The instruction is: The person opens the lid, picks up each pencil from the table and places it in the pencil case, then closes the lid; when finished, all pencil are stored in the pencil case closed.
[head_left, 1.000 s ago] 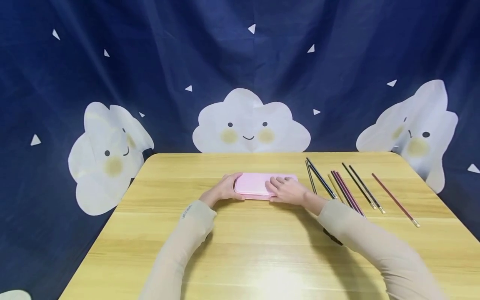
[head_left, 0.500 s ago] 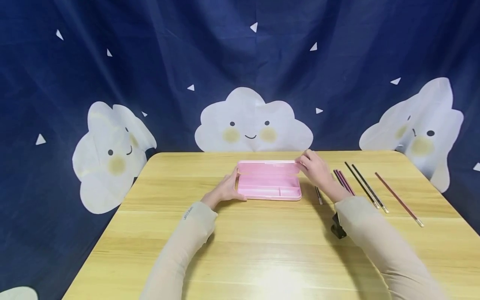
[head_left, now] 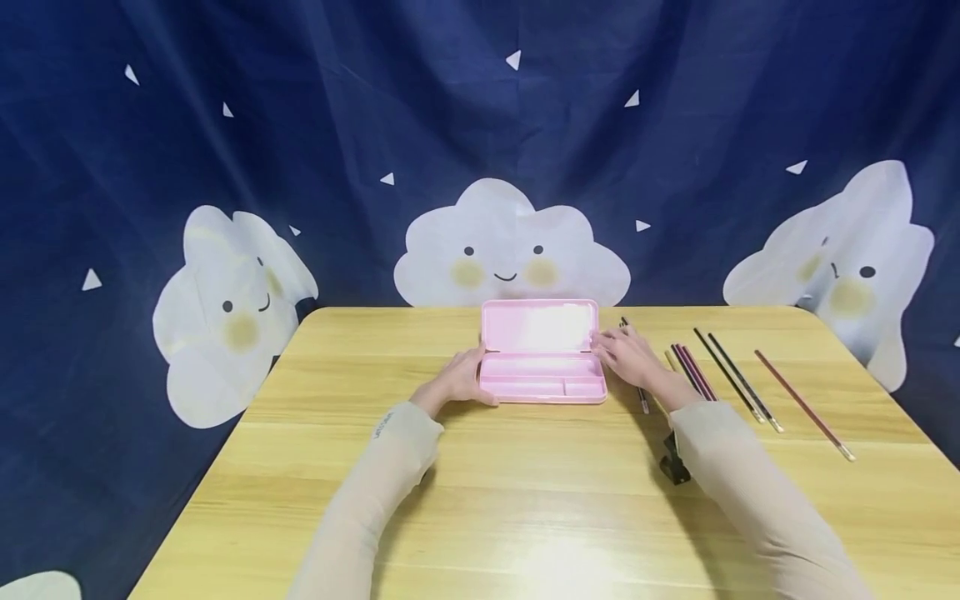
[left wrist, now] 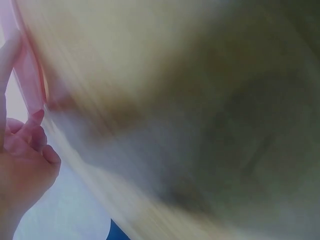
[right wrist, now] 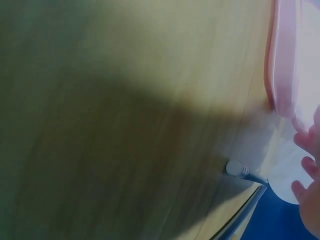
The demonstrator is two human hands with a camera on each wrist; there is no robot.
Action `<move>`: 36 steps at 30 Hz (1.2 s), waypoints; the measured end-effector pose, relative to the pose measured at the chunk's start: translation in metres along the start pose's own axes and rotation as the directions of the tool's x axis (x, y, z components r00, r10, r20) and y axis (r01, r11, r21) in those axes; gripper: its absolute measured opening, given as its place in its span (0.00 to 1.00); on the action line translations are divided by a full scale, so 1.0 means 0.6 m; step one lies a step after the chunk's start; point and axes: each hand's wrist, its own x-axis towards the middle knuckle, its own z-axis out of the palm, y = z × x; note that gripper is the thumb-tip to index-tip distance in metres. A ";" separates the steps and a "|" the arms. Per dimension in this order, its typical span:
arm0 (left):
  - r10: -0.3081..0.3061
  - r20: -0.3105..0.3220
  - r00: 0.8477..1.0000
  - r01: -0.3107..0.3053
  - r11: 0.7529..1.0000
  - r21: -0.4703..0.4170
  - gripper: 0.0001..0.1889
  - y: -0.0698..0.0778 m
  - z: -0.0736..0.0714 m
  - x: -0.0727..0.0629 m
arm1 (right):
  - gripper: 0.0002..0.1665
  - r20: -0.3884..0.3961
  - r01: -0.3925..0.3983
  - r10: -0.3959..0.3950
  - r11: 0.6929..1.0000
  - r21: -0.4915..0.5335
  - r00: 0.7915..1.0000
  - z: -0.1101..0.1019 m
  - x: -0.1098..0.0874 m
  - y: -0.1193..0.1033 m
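A pink pencil case [head_left: 522,367] lies on the table with its lid [head_left: 538,325] swung up and back. Dividers split its lower tray into compartments, and no pencils show inside. My left hand [head_left: 459,377] grips the case's left end, thumb at the front corner and fingers toward the back. In the left wrist view the fingers [left wrist: 35,132] bend round the far end of the pink wall. My right hand [head_left: 632,357] is at the right side, fingertips by the lid's hinge corner. The right wrist view shows its fingers [right wrist: 311,140] loosely bent and spread near the case [right wrist: 285,60].
Several pencils lie to the right: a dark one [head_left: 642,402] partly under my right hand, a dark and maroon group [head_left: 693,371], two black ones [head_left: 735,379] and a single red one [head_left: 804,404]. A blue cloud-print curtain [head_left: 337,125] hangs behind the wooden table [head_left: 525,500].
The lid has gone from closed to fully open. My right hand lifted it, then came down to the case's right side. My left hand has stayed on the left end.
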 end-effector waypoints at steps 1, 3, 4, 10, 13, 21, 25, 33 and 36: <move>-0.004 0.000 1.000 0.004 1.000 0.000 0.60 0.000 0.000 0.000 | 0.23 0.023 0.007 -0.007 1.000 0.008 1.000 0.000 -0.004 -0.001; 0.000 -0.004 1.000 0.000 1.000 0.002 0.59 -0.001 0.000 -0.001 | 0.26 0.070 0.011 -0.012 1.000 0.016 0.997 0.000 -0.012 -0.003; 0.004 -0.006 1.000 -0.004 1.000 0.004 0.59 -0.001 0.000 -0.001 | 0.27 0.093 0.012 -0.014 1.000 0.017 0.996 0.000 -0.016 -0.004; 0.021 0.000 1.000 -0.021 1.000 0.013 0.52 -0.006 0.002 -0.003 | 0.31 0.201 -0.017 0.011 0.999 0.030 0.979 -0.006 -0.025 -0.010; 0.025 0.000 1.000 -0.025 1.000 0.014 0.50 -0.008 0.002 -0.004 | 0.32 0.207 -0.024 0.020 1.000 0.016 0.978 -0.009 -0.024 -0.011; -0.007 0.020 1.000 0.007 1.000 0.015 0.47 -0.004 -0.007 -0.011 | 0.33 0.170 -0.031 0.025 0.999 0.035 0.985 -0.009 -0.027 -0.008; -0.025 0.041 0.999 0.024 0.999 0.034 0.47 0.002 -0.010 -0.013 | 0.32 0.166 -0.048 0.041 0.998 0.041 0.985 -0.009 -0.032 -0.006; -0.038 0.026 0.999 0.037 0.998 0.046 0.51 0.002 -0.006 -0.015 | 0.35 0.162 -0.048 0.032 0.994 0.101 0.986 -0.006 -0.033 -0.002; -0.037 0.018 0.999 0.037 0.999 0.040 0.50 0.001 -0.006 -0.013 | 0.37 0.140 -0.023 0.004 0.991 0.130 0.990 0.000 -0.034 0.009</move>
